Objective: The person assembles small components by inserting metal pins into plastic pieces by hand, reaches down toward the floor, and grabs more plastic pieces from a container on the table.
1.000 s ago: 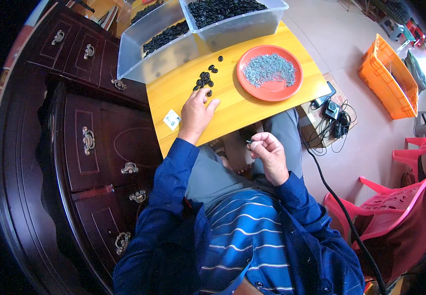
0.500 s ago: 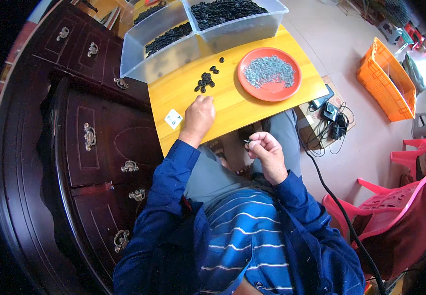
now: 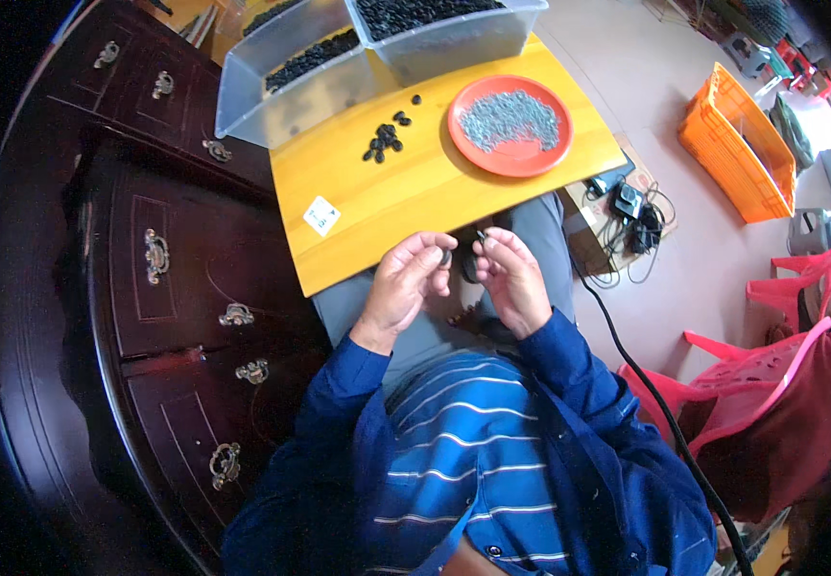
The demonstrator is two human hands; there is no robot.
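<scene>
My left hand (image 3: 404,286) is over my lap, its thumb and fingers closed on a small round black piece (image 3: 446,257). Facing it, my right hand (image 3: 513,284) pinches a tiny pin-like metal piece (image 3: 480,236) between thumb and forefinger; its exact kind is too small to make out. A short gap separates the two hands. On the yellow table beyond them lies a loose group of small black oval pieces (image 3: 383,142). To their right, an orange-red plate (image 3: 514,165) holds a heap of small silvery metal pieces (image 3: 510,119).
Two translucent plastic bins (image 3: 315,110) with black pieces stand at the table's far side. A white square card (image 3: 321,216) lies at the left of the table (image 3: 415,206). Dark wooden drawers (image 3: 195,269) line the left. Cables, an orange crate (image 3: 737,154) and pink chairs (image 3: 751,384) are at right.
My left hand has come back from the table near the black pieces to my lap, now with one piece. My right hand has risen slightly in view. The whole view has shifted a little.
</scene>
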